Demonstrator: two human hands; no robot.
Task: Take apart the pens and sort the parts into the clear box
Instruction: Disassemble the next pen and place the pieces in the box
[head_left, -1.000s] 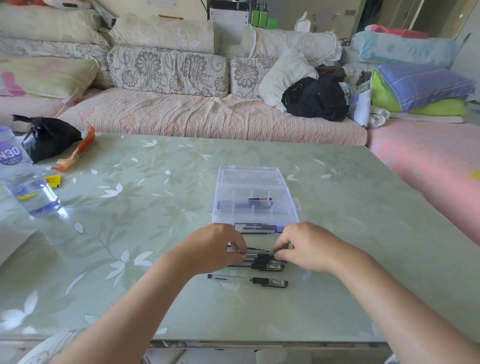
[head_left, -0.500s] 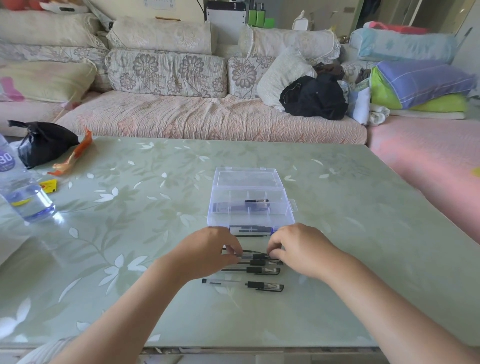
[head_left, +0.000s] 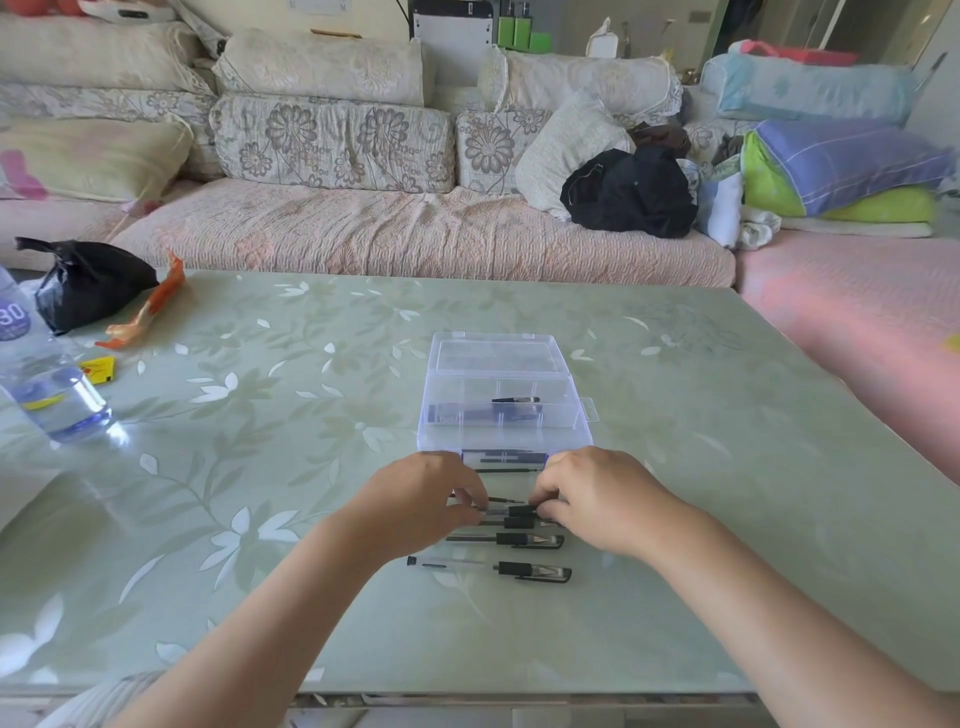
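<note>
Head view: left hand (head_left: 421, 506) and right hand (head_left: 597, 501) are each pinching an end of one pen (head_left: 511, 512) lying near the clear box (head_left: 582, 431). It is probably light, stiff and slick, so gripping barrel and cap looks best. Two whole pens (head_left: 506, 540) are lying nearer, plus one under the fingers; a few parts are sitting in the box.
</note>
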